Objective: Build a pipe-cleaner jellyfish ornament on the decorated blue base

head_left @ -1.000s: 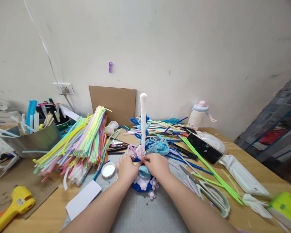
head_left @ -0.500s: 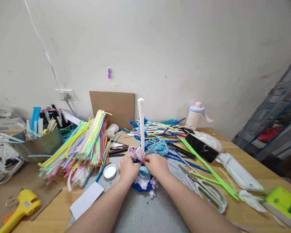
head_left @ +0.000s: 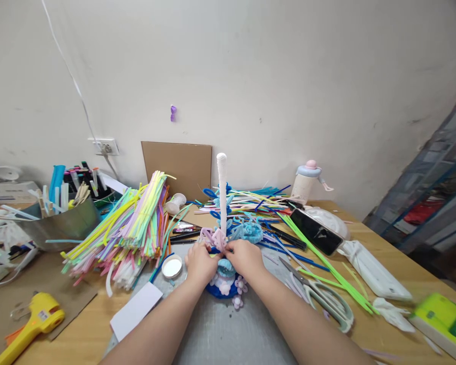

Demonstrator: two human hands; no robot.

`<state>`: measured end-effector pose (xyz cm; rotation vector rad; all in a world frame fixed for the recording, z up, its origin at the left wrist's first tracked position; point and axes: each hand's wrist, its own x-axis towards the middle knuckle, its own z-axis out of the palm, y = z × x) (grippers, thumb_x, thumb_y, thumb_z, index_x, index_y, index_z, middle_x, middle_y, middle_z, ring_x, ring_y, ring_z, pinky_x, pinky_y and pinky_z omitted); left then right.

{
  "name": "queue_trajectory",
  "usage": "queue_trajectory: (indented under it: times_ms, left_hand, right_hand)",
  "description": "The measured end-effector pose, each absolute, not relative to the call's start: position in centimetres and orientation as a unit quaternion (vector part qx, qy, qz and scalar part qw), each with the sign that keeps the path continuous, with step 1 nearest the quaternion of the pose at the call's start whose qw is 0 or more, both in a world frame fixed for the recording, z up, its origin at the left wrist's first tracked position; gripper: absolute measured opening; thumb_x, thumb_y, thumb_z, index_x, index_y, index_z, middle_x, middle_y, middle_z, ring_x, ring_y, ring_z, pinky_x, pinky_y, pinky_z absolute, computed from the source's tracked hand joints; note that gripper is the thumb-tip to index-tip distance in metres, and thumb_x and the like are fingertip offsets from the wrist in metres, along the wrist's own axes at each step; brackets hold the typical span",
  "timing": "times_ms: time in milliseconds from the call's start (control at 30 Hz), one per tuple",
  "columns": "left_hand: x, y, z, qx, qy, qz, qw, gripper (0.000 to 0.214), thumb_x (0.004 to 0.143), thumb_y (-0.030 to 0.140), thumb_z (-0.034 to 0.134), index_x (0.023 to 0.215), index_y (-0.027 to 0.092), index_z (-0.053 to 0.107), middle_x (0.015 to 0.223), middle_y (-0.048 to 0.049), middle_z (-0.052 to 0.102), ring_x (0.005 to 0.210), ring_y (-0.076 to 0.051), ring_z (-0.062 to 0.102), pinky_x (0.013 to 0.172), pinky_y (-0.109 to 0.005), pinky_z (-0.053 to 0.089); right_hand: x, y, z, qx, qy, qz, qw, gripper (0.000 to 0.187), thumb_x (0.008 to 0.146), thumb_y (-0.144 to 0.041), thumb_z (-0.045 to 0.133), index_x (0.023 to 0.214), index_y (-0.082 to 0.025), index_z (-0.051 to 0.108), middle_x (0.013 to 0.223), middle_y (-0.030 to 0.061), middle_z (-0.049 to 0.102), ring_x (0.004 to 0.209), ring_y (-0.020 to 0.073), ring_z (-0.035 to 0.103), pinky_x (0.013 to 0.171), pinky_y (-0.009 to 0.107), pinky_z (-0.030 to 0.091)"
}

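Observation:
A pipe-cleaner craft stands upright on the grey mat (head_left: 230,337), with a tall white wrapped post (head_left: 222,195) rising from it. Around the post's lower end sits a lilac looped pipe-cleaner piece (head_left: 218,239). My left hand (head_left: 200,262) pinches at the lower left of this piece. From the other side, my right hand (head_left: 246,257) closes its fingertips on its lower right; the exact contact is partly hidden. Below the hands are a light-blue fuzzy part (head_left: 225,267), a dark-blue base (head_left: 219,293) and small pale flowers (head_left: 241,285).
Left of the mat lie a pipe-cleaner bundle (head_left: 144,223), a white card (head_left: 136,310) and a yellow glue gun (head_left: 41,317). A small white-filled dish (head_left: 172,266) is near my left hand. Scissors (head_left: 327,299), green pipe cleaners (head_left: 327,253) and a phone (head_left: 315,231) lie right.
Both hands keep almost the same place and grip on the craft. The whole view has shifted very slightly; nothing else has visibly moved.

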<state>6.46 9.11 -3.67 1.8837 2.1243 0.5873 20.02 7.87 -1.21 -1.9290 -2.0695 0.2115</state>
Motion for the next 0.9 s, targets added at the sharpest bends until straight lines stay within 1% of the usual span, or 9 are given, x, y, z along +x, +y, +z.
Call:
queue_trajectory:
  times_ms: [400,633,733,800,900]
  left_hand:
    - [6.2,9.3,-4.1,0.649,0.726,0.191,0.123,0.041,0.064,0.055,0.060,0.085,0.020,0.060,0.096,-0.0087,0.060,0.099,-0.030,0.053,0.077,-0.037,0.036]
    - [6.4,9.1,-3.8,0.632,0.730,0.224,0.130,0.039,0.060,0.054,0.062,0.081,0.021,0.060,0.095,-0.0104,0.061,0.101,-0.033,0.052,0.081,-0.041,0.036]
    - [6.0,9.1,-3.2,0.622,0.731,0.239,0.148,0.043,0.059,0.055,0.063,0.083,0.020,0.060,0.096,-0.0122,0.061,0.099,-0.035,0.054,0.080,-0.043,0.037]
    - [5.3,8.3,-2.4,0.612,0.730,0.258,0.165,0.041,0.061,0.051,0.063,0.086,0.018,0.059,0.093,-0.0120,0.062,0.095,-0.034,0.056,0.077,-0.041,0.040]
    - [3.7,5.0,-0.4,0.596,0.720,0.310,0.178,0.034,0.069,0.040,0.060,0.092,0.016,0.056,0.091,-0.0093,0.061,0.089,-0.026,0.059,0.075,-0.035,0.043]
  right_hand:
    - [20.1,8.1,-1.8,-0.669,-0.718,0.079,0.174,0.018,0.075,-0.034,0.054,0.077,-0.031,0.071,0.079,0.0012,0.073,0.075,0.0191,0.065,0.058,0.025,0.039]
    - [19.9,7.9,-1.9,-0.670,-0.707,0.102,0.201,0.018,0.075,-0.034,0.055,0.078,-0.029,0.072,0.080,0.0034,0.072,0.078,0.0209,0.065,0.063,0.027,0.041]
    - [20.3,8.0,-1.6,-0.660,-0.706,0.130,0.222,0.016,0.073,-0.035,0.058,0.078,-0.030,0.073,0.081,0.0025,0.073,0.079,0.0209,0.065,0.063,0.026,0.042]
    - [21.1,8.1,-1.4,-0.650,-0.704,0.151,0.242,0.016,0.071,-0.035,0.060,0.079,-0.030,0.073,0.082,0.0016,0.073,0.078,0.0202,0.065,0.062,0.025,0.042]
    - [22.9,7.7,-1.3,-0.637,-0.694,0.174,0.286,0.019,0.073,-0.034,0.058,0.081,-0.026,0.073,0.080,0.0024,0.073,0.075,0.0195,0.065,0.061,0.025,0.042]
